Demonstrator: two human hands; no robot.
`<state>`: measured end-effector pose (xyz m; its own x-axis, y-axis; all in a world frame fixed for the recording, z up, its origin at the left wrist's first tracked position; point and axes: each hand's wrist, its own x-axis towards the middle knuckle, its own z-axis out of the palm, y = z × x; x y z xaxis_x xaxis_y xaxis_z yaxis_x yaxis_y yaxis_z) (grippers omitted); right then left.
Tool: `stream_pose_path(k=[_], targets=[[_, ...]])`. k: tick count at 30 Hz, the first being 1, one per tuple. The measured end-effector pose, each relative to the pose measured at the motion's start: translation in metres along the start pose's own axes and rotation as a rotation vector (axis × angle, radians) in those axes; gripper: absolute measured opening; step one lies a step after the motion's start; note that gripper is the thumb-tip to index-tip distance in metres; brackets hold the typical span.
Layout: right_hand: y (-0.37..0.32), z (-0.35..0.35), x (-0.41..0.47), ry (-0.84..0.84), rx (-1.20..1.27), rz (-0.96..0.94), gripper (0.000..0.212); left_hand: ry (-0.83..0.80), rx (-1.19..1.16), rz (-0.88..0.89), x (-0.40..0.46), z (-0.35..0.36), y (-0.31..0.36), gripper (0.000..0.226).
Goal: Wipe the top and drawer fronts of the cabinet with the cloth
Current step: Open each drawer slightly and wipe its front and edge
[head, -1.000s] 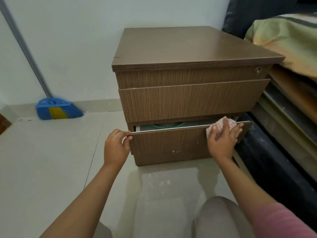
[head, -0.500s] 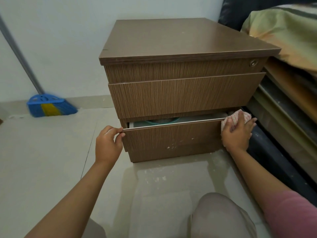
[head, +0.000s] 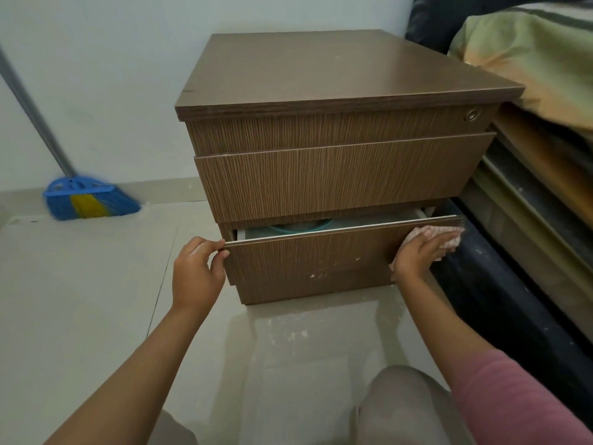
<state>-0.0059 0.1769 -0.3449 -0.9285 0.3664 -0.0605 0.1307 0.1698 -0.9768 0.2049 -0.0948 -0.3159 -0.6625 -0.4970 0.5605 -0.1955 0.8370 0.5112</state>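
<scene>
Pressing the cloth (head: 438, 236) flat against the bottom drawer's (head: 308, 258) right end, the right hand (head: 417, 255) should sweep evenly leftward while the left hand's (head: 195, 271) fingers (head: 215, 248), apparently pinching its corner, steady it.

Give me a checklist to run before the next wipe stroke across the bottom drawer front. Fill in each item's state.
1. Cloth under the right hand, flat on the bottom drawer front: ok.
2. Left hand steadying the drawer, gripping its left top corner: ok.
3. Drawer shut, so the front will not shift: not ok, it stands slightly open.
4. Front clean: not ok, pale specks show low near the middle.
5. Stroke path leftward free of things: ok until the left hand.
6. Clean side of the cloth facing the wood: cannot tell.
</scene>
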Motion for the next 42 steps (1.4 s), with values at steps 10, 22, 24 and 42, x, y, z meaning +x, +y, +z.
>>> stream_pose_path(k=[10, 22, 24, 42], targets=[[-0.003, 0.020, -0.023, 0.014, 0.111, 0.136, 0.058, 0.005, 0.003, 0.008, -0.001, 0.002, -0.002, 0.016], [0.015, 0.054, -0.074, -0.074, 0.101, 0.074, 0.058, 0.012, -0.023, 0.026, 0.000, 0.000, -0.004, 0.014], [0.011, 0.047, -0.065, -0.053, 0.087, 0.078, 0.058, 0.018, -0.030, 0.030, 0.000, 0.001, -0.004, 0.013], [0.009, 0.087, -0.131, -0.142, 0.098, 0.005, 0.062, 0.024, -0.054, 0.019, -0.001, 0.001, -0.005, 0.012]])
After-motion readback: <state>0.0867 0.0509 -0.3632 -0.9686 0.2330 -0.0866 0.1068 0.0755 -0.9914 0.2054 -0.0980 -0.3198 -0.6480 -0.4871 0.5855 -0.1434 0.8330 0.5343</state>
